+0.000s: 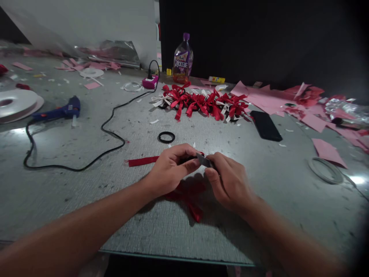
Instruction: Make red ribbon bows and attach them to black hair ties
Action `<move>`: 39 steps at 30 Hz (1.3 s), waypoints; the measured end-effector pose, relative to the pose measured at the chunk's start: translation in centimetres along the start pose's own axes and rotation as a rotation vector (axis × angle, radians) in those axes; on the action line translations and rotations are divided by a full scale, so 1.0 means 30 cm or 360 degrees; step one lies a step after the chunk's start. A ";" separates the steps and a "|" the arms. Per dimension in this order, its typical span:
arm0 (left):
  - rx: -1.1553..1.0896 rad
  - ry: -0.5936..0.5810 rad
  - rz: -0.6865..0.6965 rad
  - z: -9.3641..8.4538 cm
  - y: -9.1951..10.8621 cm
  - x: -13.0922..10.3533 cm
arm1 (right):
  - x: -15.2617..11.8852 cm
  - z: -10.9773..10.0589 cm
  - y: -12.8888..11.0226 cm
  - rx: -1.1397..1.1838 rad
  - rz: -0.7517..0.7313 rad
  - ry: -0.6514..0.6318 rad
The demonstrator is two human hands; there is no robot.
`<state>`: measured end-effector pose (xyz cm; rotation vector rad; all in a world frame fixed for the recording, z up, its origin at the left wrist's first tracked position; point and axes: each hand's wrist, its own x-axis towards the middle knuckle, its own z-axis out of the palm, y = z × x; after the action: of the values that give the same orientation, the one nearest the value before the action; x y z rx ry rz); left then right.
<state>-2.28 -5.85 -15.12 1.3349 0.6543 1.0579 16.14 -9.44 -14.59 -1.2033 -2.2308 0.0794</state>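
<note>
My left hand is closed, pinching a dark band with a bit of red showing at its edge, probably a black hair tie; the fingers cover most of it. Fingers of my right hand grip a flat grey pointed blade, its tip against the left fingertips. The blade's handle is hidden in the palm. A strip of red ribbon runs out to the left from behind my left hand. Under both hands lies more red ribbon, in shadow. Just beyond them a black hair tie rests flat on the table.
Behind lies a row of red and white ribbon bows. A phone and pink paper are right. At left are a blue glue gun, its black cord and a ribbon spool. A bottle stands behind.
</note>
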 end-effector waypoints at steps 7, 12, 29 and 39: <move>-0.0101 0.0005 -0.0057 -0.007 0.005 -0.004 | 0.000 -0.001 0.002 -0.0038 -0.0007 0.0013; 0.0135 -0.0087 0.0024 -0.012 0.010 -0.003 | 0.000 0.000 -0.003 -0.0046 -0.0051 -0.0003; 0.0372 -0.0089 0.0215 -0.013 0.013 -0.010 | 0.002 -0.016 0.006 -0.0075 -0.0113 -0.0024; 0.0562 -0.0096 0.0316 -0.017 0.011 -0.012 | 0.000 -0.019 0.010 -0.0124 -0.0120 -0.0023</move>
<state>-2.96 -5.98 -14.95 1.7603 0.6959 1.0882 16.65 -9.40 -14.22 -1.1611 -2.3082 -0.0291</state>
